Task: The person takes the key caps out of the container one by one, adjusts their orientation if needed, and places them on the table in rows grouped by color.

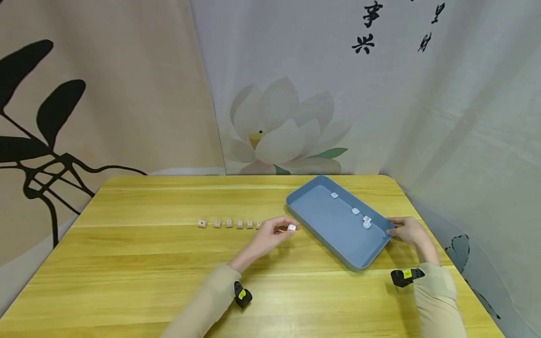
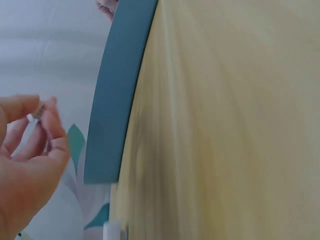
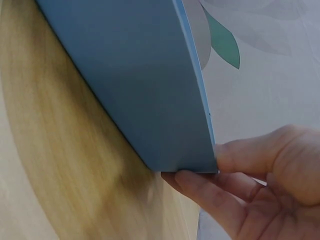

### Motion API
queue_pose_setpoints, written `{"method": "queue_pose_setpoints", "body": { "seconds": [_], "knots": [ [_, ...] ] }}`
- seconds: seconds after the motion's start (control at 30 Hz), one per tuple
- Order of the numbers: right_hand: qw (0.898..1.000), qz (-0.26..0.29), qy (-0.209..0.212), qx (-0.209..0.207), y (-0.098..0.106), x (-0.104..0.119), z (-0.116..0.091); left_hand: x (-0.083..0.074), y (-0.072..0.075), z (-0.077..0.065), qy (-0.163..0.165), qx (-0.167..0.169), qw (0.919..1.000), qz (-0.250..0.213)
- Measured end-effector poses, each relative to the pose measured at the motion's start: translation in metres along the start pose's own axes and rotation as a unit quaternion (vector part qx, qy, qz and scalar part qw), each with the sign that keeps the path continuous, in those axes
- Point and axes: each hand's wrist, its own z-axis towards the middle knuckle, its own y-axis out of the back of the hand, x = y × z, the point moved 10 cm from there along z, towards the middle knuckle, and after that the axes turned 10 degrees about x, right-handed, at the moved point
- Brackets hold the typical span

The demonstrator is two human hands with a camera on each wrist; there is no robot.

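My left hand pinches a small white tile between thumb and fingertips, just left of the tray's near-left side. In the left wrist view the fingers cover most of this tile. At the right, my right hand grips the corner of the blue-grey tray, thumb over the rim and fingers against the outer wall. Several small white tiles with dark marks lie inside the tray, mostly toward its right side. Beside the left hand, a row of similar tiles stretches left across the table, its right end partly hidden by the hand.
The wooden table carries the tray, which sits at an angle near the back right edge. Behind the table hangs a curtain with a printed lotus and dark leaves. A black wrist camera is strapped to the left sleeve, another to the right.
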Motion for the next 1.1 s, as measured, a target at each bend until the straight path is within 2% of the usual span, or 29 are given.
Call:
{"method": "queue_pose_setpoints", "body": {
  "seconds": [0.23,0.37,0.5,0.63,0.8,0.9,1.1],
  "knots": [
    [1.0,0.0,-0.005,-0.001,0.001,-0.002,0.002,0.01,0.018,-0.015,0.007,-0.005,1.0,-0.003],
    [1.0,-0.001,0.0,0.0,0.0,-0.002,0.003,0.007,0.037,-0.025,-0.002,-0.033,0.9988,0.036],
    [1.0,0.001,0.002,-0.001,0.001,-0.002,0.003,0.008,0.059,-0.037,0.007,-0.075,0.9956,0.056],
    [1.0,0.002,0.001,-0.001,0.001,-0.002,0.002,0.013,0.08,-0.05,0.035,-0.119,0.986,0.111],
    [1.0,-0.003,-0.005,0.003,0.001,-0.002,0.001,0.013,0.094,-0.061,0.054,-0.155,0.9702,0.178],
    [1.0,-0.002,-0.009,0.005,0.0,-0.003,0.001,0.017,0.1,-0.065,0.072,-0.171,0.9645,0.188],
    [1.0,0.0,-0.008,0.007,0.0,-0.003,0.002,0.025,0.104,-0.069,0.117,-0.184,0.9603,0.174]
  ]
}}
